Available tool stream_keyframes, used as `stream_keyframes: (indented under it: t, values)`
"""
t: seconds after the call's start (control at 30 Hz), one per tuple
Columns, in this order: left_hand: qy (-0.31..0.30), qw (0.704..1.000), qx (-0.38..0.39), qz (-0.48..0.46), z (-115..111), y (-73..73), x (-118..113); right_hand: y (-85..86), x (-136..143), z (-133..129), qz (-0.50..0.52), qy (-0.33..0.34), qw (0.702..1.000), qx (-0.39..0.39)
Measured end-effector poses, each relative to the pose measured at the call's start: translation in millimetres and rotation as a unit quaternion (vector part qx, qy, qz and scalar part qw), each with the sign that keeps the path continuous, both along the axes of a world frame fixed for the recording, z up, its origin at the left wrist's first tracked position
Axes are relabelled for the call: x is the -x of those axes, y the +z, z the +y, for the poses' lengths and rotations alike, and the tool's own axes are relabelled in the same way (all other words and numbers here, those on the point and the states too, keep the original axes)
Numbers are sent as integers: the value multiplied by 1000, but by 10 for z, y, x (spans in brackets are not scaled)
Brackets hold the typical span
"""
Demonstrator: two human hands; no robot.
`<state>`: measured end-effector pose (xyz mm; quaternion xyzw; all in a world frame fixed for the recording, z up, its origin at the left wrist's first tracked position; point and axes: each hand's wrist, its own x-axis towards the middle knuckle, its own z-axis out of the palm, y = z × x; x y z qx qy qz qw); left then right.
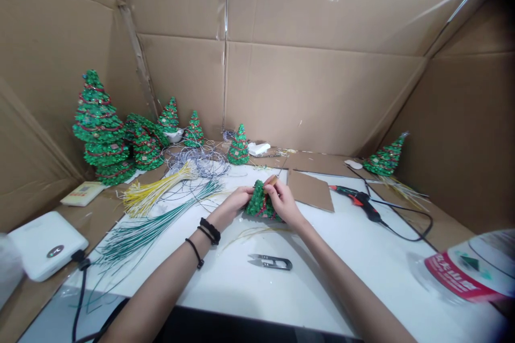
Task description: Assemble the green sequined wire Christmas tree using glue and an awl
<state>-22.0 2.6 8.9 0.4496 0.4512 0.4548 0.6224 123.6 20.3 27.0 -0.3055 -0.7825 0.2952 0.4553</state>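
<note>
While the thread snips [268, 261] lie loose on the white tabletop [225, 281], a miniature Christmas tree [253, 205] is just beyond them, between the two hands. Its green foliage looks complete and a red garland [264, 204] shows on its near side, so the work seems well past its start. Small ornaments like those on the decorated Christmas trees [238, 146] farther beyond the snips cannot be made out on it; they may be what is left, though the fingers cover too much to be sure.

The left hand [240, 201], beyond the snips and to their left, grips the tree's side with bent fingers. The right hand [285, 203], beyond the snips and slightly right, has thumb and fingers closed on the tree's upper part, near the garland; whether that pinch holds a separate piece cannot be told.
</note>
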Motion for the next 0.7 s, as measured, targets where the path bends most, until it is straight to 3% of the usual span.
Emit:
stream_keyframes:
  t: [0.33,0.53,0.7]
  values:
    - [22,1000,-19,9,-23,13,-46,19,0,14,0,-1,1000,1]
    - [2,1000,-9,-12,-16,-20,-54,24,5,31,-1,-1,1000,9]
    - [32,999,-22,5,-65,32,-50,40,38,22,-14,-2,1000,-2]
